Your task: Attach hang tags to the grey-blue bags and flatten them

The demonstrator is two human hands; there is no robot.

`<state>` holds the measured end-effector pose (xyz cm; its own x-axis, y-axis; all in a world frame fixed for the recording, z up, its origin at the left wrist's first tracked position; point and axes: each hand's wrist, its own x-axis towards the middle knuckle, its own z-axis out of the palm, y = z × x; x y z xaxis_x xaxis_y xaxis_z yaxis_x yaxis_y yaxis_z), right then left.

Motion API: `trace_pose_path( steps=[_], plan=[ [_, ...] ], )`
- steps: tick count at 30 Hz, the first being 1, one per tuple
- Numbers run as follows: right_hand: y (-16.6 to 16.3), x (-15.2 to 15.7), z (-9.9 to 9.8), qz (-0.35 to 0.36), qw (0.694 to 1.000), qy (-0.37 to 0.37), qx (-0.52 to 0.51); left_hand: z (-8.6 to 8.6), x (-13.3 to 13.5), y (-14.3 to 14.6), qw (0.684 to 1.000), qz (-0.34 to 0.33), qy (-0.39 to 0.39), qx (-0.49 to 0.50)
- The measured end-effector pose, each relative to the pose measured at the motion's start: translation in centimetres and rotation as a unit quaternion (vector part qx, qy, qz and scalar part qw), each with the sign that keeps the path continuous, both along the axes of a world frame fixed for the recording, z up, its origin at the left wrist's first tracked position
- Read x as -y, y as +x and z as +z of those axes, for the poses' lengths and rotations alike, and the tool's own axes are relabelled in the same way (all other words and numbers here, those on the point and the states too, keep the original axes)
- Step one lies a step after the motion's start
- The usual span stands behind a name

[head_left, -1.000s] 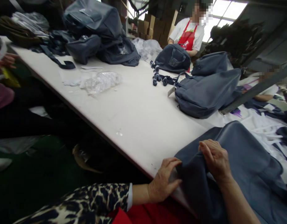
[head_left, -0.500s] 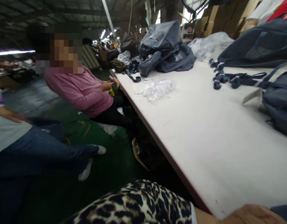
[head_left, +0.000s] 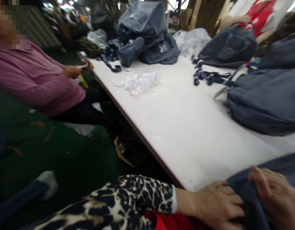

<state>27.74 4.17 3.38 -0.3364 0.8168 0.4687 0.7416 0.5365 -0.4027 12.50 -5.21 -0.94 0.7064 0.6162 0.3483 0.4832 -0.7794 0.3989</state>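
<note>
At the lower right, a dark blue bag (head_left: 248,195) lies at the table's near edge, much of it outside the view. My left hand (head_left: 218,204), below a leopard-print sleeve, grips the bag's left side with its fingers bent over the fabric. To the right of it, my right hand (head_left: 275,195) is on the same bag, thumb raised and fingers curled into the cloth. Motion blurs both hands a little, and part of the right one is cut off by the frame. Farther up the table rests a dark blue backpack (head_left: 264,99) with a pale tag.
Across the white table (head_left: 181,127) lie a crumpled clear plastic bag (head_left: 143,82), dark straps (head_left: 207,76) and a pile of blue bags (head_left: 142,35). A person in pink (head_left: 46,80) sits at the left. Another person's hand (head_left: 245,19) is beside a far bag (head_left: 230,46).
The view has swung right and down. Both my hands and the blue bag now show at lower right, where only part of one hand showed before.
</note>
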Motion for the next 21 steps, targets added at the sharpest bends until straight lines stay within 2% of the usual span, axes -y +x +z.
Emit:
trace_pose_path(
  steps=[2, 5, 9, 11, 15, 18, 21],
  plan=[
    [1.5, 0.1, 1.4, 0.015, 0.999, -0.01, 0.043, 0.1, 0.0, -0.5, 1.0, -0.012, 0.02, 0.016],
    [1.6, 0.7, 3.4, 0.009, 0.997, -0.012, 0.07, -0.2, 0.4, -0.9, 0.998, -0.001, -0.009, 0.061],
    [1.6, 4.8, 5.4, -0.043, 0.995, 0.043, 0.073, -0.1, 1.0, -1.4, 0.984, 0.018, -0.09, 0.154],
    [2.1, 8.2, 4.8, -0.084, 0.993, 0.029, 0.077, 0.1, 1.0, -1.6, 0.972, 0.011, -0.131, 0.194],
    [2.6, 14.0, 1.3, -0.177, 0.979, 0.032, 0.099, 0.8, 0.0, -2.1, 0.961, 0.003, -0.183, 0.207],
    [2.4, 15.4, -0.5, -0.191, 0.969, 0.053, 0.144, 1.9, -1.4, -1.9, 0.964, -0.003, -0.19, 0.188],
    [1.9, 15.8, -0.3, -0.196, 0.968, 0.048, 0.149, 3.1, -2.7, -1.7, 0.967, -0.038, -0.195, 0.157]
  ],
)
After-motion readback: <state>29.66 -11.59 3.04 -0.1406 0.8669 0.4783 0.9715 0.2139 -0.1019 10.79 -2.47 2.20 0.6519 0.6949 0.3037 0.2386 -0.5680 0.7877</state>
